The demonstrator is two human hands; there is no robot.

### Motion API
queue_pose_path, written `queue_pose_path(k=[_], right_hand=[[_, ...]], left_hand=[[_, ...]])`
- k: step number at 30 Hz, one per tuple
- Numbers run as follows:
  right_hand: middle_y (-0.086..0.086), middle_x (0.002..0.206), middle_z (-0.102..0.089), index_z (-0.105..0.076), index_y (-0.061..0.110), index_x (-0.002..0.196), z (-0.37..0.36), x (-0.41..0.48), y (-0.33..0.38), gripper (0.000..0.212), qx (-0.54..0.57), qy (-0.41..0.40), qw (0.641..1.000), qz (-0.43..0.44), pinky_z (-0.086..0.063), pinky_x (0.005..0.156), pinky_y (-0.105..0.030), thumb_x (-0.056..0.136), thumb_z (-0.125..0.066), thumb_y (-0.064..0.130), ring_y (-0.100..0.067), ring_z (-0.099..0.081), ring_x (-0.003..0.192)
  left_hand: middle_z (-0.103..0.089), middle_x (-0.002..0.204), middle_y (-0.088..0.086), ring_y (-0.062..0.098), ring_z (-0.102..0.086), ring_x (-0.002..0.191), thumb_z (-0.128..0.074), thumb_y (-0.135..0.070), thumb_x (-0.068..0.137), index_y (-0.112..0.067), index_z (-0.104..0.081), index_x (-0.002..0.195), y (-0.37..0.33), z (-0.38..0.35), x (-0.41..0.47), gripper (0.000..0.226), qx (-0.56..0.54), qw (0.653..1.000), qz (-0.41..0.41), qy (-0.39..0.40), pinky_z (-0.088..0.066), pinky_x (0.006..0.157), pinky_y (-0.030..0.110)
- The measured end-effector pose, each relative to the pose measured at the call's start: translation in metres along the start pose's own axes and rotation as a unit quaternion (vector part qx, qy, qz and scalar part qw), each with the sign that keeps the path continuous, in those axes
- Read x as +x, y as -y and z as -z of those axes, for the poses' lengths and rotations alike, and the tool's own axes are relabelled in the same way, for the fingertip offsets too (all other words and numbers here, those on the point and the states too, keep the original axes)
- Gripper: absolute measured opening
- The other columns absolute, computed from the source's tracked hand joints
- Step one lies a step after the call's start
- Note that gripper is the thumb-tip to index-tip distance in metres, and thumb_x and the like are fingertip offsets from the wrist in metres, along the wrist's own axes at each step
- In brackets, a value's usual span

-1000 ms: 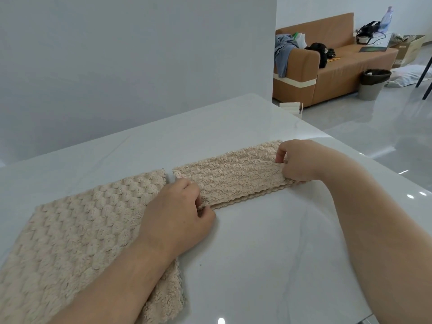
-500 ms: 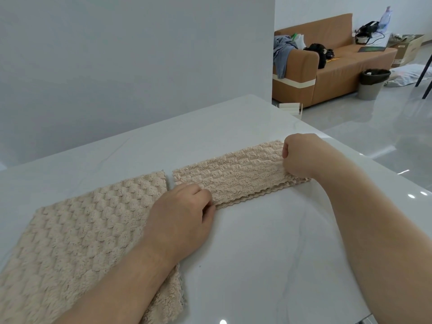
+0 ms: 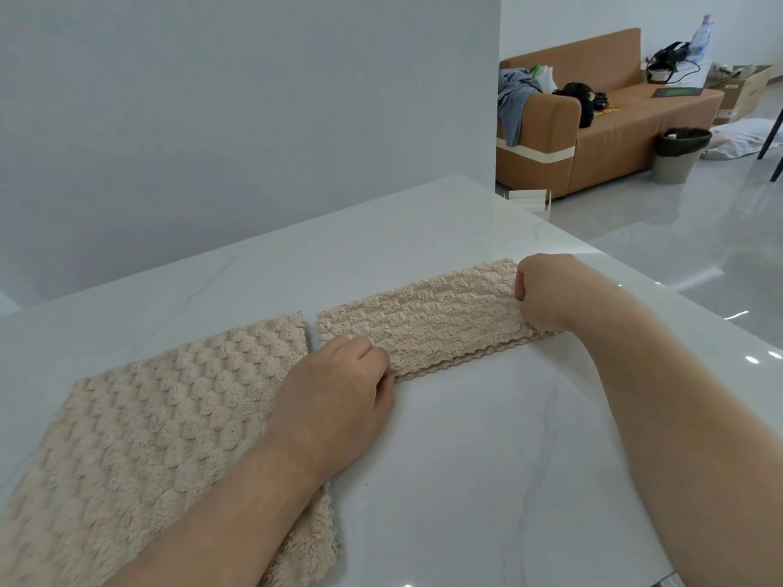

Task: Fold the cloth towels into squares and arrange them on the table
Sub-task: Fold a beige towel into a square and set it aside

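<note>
**Q:** So, where is the towel at this moment?

**Me:** The folded towel [image 3: 432, 328] lies as a long strip across the white tabletop [image 3: 487, 459]. It is doubled once, with its scalloped edges stacked along the near side. My left hand [image 3: 334, 387] pinches the strip's near left end with curled fingers. My right hand [image 3: 546, 290], curled like a fist, grips the right end. A second towel [image 3: 148, 417] lies flat just left of the strip with a narrow gap between them, and my left forearm crosses its near right corner.

**Q:** What could go wrong from here?

**Me:** I judge the next fold brings one end over the other to make the square.
- **Uneven lift:** if my hands rise unevenly, the two layers may slide apart and the edges will not line up.
- **Loose pinch:** the pile looks thick and soft, so a loose pinch could catch only the top layer and leave the lower one on the tabletop.
- **Slippery surface:** the glossy tabletop probably gives little grip, so the strip may skate instead of creasing.
- **Second towel:** my left forearm could drag it and crumple it.
- **Right edge:** the strip's right end lies near the tabletop's right edge, and a pull that way could send it over.
</note>
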State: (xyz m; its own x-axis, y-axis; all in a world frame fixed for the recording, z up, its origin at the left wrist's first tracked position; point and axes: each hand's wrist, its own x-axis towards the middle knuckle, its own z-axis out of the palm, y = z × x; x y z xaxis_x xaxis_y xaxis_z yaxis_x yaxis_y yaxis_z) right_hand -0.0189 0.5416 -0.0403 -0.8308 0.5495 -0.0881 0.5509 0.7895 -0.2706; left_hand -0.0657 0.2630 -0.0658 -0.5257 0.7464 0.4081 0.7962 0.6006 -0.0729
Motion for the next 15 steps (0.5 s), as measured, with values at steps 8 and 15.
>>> queue_pose_path(k=[8,15], right_hand=[[-0.013,0.123,-0.054,-0.057,0.013,0.122,-0.005,-0.005,0.022,0.030,0.057,-0.220,0.972,0.063,-0.045,0.095,-0.046,0.092,-0.053,0.016,-0.034,-0.049,0.116],[-0.005,0.168,-0.019,-0.020,0.013,0.161,-0.044,0.000,0.047,0.055,0.009,-0.088,0.972,0.218,-0.013,0.126,-0.042,0.110,-0.023,0.033,-0.023,-0.012,0.156]], left_hand=[[-0.058,0.111,-0.006,0.018,-0.058,0.103,-0.042,-0.050,0.101,-0.025,-0.051,0.114,-0.014,0.031,0.033,0.029,-0.027,0.987,0.091,0.127,-0.053,0.083,0.039],[-0.033,0.160,0.009,0.026,-0.031,0.147,-0.035,-0.028,0.107,-0.011,-0.035,0.152,-0.020,-0.014,0.085,0.048,-0.116,0.978,0.124,0.118,-0.030,0.119,0.041]])
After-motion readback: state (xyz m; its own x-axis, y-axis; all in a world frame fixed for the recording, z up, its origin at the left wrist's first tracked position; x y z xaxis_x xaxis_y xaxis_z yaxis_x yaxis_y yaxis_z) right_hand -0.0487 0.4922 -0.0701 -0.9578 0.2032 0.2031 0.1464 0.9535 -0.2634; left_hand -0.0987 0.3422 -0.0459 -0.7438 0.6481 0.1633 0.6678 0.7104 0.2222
